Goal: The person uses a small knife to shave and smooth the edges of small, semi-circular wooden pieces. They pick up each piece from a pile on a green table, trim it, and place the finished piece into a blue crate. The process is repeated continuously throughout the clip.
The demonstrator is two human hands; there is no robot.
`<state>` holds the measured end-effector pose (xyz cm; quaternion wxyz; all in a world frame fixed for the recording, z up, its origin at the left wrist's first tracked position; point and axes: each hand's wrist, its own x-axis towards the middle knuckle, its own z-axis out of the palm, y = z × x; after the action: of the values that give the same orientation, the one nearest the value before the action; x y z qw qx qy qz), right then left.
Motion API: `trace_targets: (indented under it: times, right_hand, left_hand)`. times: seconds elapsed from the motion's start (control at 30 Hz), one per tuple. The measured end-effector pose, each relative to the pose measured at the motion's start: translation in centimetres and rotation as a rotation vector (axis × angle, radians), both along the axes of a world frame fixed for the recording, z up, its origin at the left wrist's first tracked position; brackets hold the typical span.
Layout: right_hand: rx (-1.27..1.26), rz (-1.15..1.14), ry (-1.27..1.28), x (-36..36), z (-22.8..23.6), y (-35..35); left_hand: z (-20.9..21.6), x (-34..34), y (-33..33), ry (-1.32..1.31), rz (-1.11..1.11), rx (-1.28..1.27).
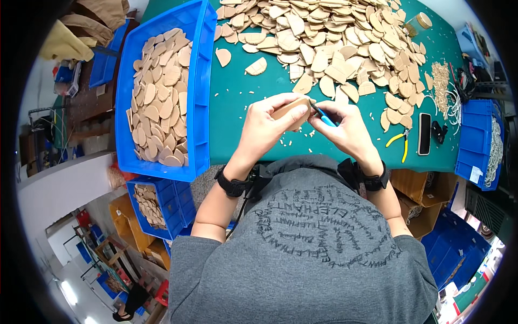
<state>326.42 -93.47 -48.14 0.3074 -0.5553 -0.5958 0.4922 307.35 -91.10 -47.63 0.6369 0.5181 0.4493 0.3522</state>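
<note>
My left hand (265, 122) is closed around a tan cardboard piece (297, 123), thumb on its face and fingers behind it. In my right hand (348, 129) is a slim blue-handled tool (324, 116), its dark tip at the piece's right edge; the tip is too small to make out its kind. Both hands are close together over the green table (237, 124), near its front edge. Beyond them spreads a big heap of tan half-round cardboard pieces (334, 59). Two loose pieces lie apart from the heap, one of them a cut half-round (256, 66).
A blue bin (200, 108) full of similar pieces stands at the left. Yellow-handled pliers (399, 143), a phone (424, 134) and a pile of small scraps (440, 81) lie to the right. Another blue bin (472, 140) with white cord hangs past the right edge. Crumbs dot the tabletop.
</note>
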Motion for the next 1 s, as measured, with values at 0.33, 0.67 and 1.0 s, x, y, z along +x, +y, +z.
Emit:
trace_targets:
  times: [0.33, 0.67, 1.0]
  right_hand:
    - [0.067, 0.032, -0.051, 0.5, -0.3, 0.0]
    - [0.121, -0.016, -0.012, 0.0, -1.2, 0.0]
    - [0.101, -0.017, 0.002, -0.1, -1.3, 0.0]
  left_hand:
    - [0.0, -0.3, 0.0, 0.198, -0.048, 0.078]
    - [0.1, 0.0, 0.2, 0.247, -0.059, 0.073]
    - [0.2, -0.1, 0.3, 0.197, -0.073, 0.089]
